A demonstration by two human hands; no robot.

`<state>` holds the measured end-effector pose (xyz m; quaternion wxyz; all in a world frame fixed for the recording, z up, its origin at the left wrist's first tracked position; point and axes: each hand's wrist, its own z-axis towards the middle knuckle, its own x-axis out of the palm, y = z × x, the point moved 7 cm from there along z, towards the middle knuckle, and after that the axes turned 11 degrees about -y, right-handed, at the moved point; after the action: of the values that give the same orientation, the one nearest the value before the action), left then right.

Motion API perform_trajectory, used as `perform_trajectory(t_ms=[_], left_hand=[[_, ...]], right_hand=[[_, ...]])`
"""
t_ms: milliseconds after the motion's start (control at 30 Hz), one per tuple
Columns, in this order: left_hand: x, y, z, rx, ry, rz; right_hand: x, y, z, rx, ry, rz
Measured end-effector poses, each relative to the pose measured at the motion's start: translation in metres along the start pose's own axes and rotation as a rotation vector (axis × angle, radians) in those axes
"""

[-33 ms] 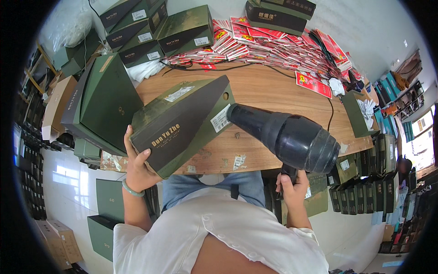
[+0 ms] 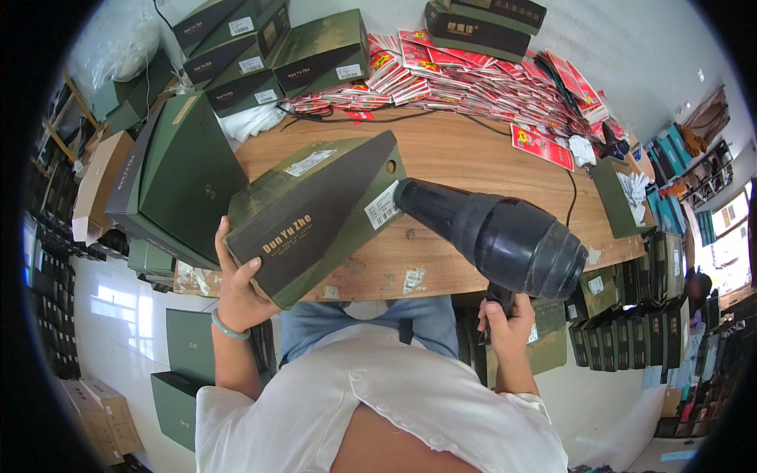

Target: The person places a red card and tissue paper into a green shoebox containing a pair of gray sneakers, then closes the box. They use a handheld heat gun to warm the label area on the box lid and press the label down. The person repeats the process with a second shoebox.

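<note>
In the right hand (image 2: 513, 321), a black hairdryer (image 2: 516, 240) faces a box (image 2: 303, 221)

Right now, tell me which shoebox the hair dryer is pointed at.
The black-and-green shoebox gripped by the left hand: the only one held, with the hair dryer pointed at its white barcode label.

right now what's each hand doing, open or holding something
Left hand: closed on the lower left end of the green and black shoebox, held tilted.
Right hand: closed around the handle of the black hair dryer.
</note>
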<state>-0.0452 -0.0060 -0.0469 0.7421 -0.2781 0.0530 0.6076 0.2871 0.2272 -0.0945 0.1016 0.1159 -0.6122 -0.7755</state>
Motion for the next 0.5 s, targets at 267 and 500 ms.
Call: perform_trajectory(t_ms=[267, 500], left_hand=[[0.0020, -0.0034, 0.0007, 0.017, 0.023, 0.022], [0.0020, -0.0024, -0.0029, -0.005, 0.012, -0.017]], right_hand=[[0.0018, 0.0045, 0.0035, -0.055, 0.006, 0.014], [0.0013, 0.0006, 0.0023, -0.023, -0.001, 0.029]])
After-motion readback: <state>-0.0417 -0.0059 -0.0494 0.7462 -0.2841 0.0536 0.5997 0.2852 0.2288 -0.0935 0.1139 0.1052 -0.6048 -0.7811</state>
